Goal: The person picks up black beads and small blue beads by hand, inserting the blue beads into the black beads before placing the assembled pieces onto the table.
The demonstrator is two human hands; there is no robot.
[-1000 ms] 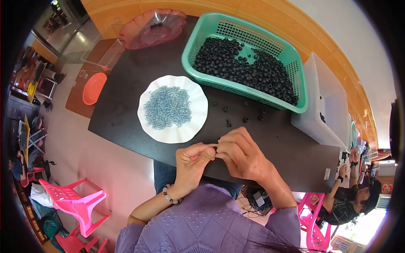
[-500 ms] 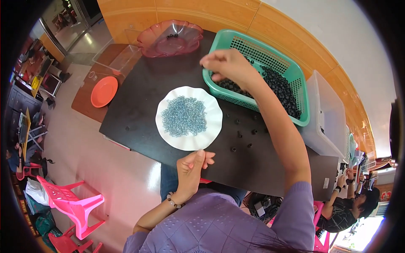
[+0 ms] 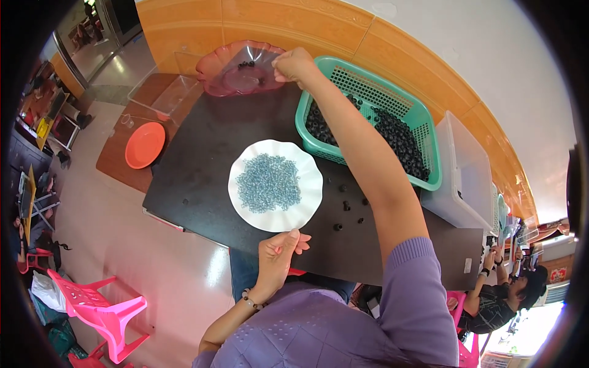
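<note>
My right hand [image 3: 294, 66] reaches far over the table to the right rim of a clear pink scalloped bowl [image 3: 224, 88]. Its fingers are curled together, and whatever they hold is hidden. A few small black parts [image 3: 246, 64] lie in the bowl, with one darker spot lower down. My left hand [image 3: 277, 254] rests by the near edge of a white scalloped plate [image 3: 311, 184], thumb and forefinger pressed together; I cannot make out anything in the pinch. Small clear bluish pieces [image 3: 269, 184] are heaped on the plate.
A green perforated basket [image 3: 331, 151] full of small black parts stands right of the bowl. Several loose black parts [image 3: 338, 227] lie on the dark table [image 3: 202, 165]. A clear plastic bin [image 3: 457, 184] is at the right. An orange plate [image 3: 145, 145] sits on a brown surface at left.
My right hand has moved left and away from me, from above the basket to the bowl's rim. The left hand keeps its place by the plate. A dark spot now shows lower in the bowl.
</note>
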